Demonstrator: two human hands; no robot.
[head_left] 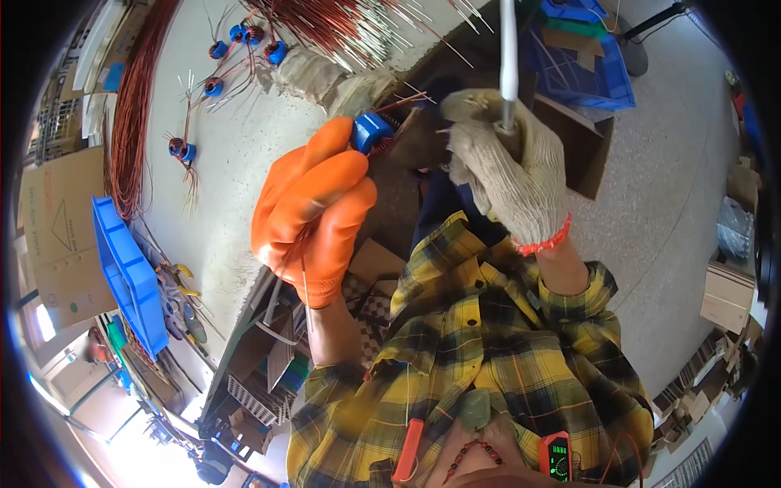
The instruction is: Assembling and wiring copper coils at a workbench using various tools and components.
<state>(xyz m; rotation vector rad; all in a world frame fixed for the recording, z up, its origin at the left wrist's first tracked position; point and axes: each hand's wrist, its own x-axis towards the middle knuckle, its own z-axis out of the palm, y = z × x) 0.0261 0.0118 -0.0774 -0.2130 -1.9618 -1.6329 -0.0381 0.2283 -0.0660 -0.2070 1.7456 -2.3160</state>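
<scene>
My left hand (313,207), in an orange rubber glove, is closed around a blue ring-shaped wire coil (372,132). Reddish copper windings show on the coil's right side, and wire ends stick out toward my right hand. Thin wires also trail below the orange fingers. My right hand (512,167) wears a cream knitted glove with a red cuff, its fingers curled in. A white-sleeved rod (508,57) comes down from the top edge, and its grey metal end runs into the right glove's grip. The palm side of that grip is partly hidden.
Several more blue coils (213,86) lie on the pale worktable (220,154) at left. Bundles of copper wire (134,122) and a cloth roll (313,77) are there too. A blue tray (130,276) stands at the table's left edge; a blue crate (582,73) sits at upper right.
</scene>
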